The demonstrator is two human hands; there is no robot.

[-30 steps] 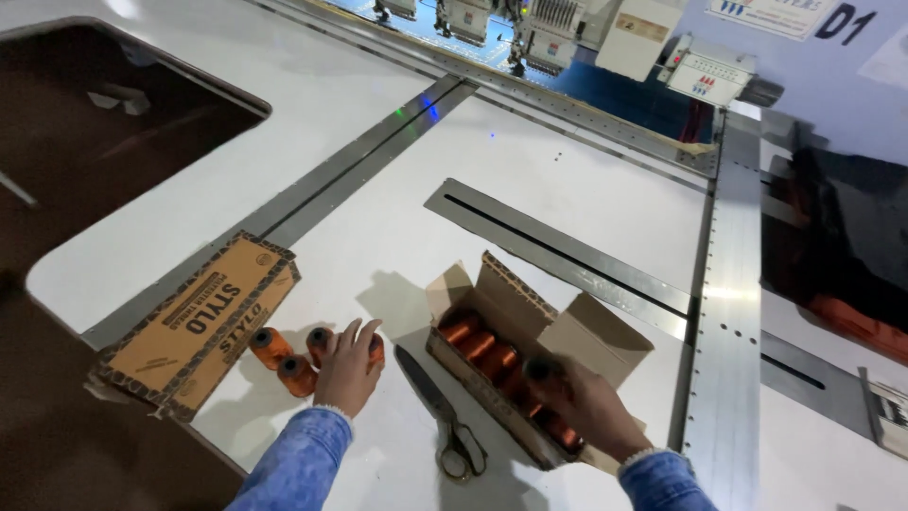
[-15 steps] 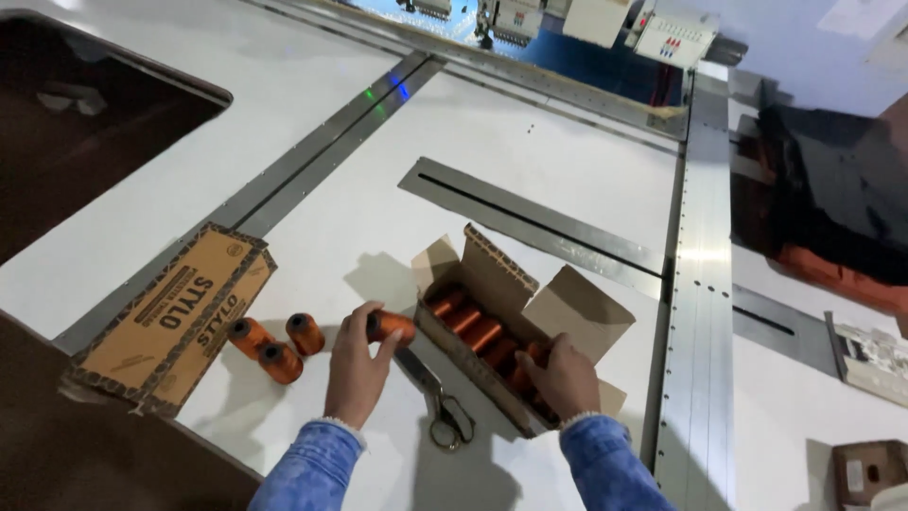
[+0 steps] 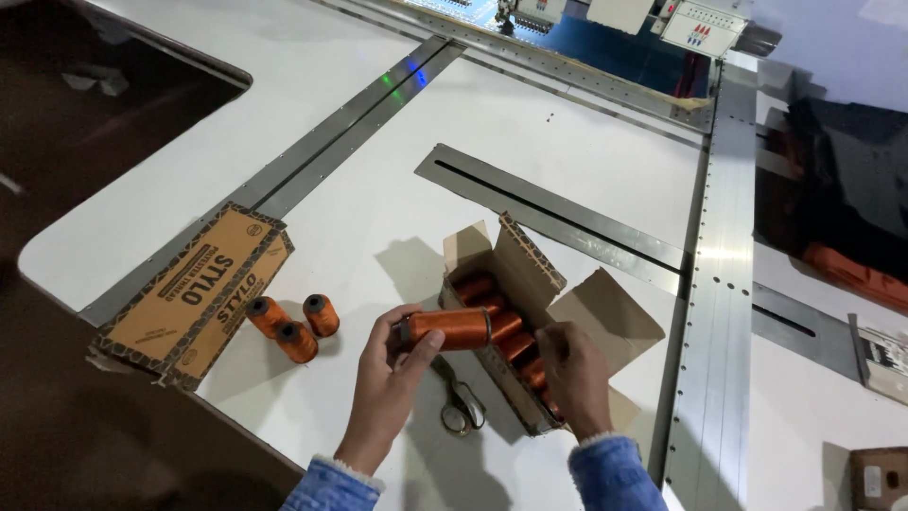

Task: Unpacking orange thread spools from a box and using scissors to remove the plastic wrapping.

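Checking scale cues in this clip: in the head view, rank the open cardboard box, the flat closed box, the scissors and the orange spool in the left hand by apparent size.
1. Open cardboard box and flat closed box: look alike, unranked.
2. Scissors, partly hidden by the left hand.
3. Orange spool, though it looks close to the scissors.

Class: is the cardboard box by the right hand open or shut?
Open: the cardboard box has flaps raised, orange spools visible inside.

The left hand [image 3: 388, 383] grips an orange thread spool [image 3: 449, 328] just above the scissors [image 3: 461, 405], while the right hand [image 3: 574, 377] rests in the open cardboard box [image 3: 530, 274]; three spools [image 3: 295, 325] lie beside a flattened carton [image 3: 194, 293] on the white table [image 3: 567, 132]
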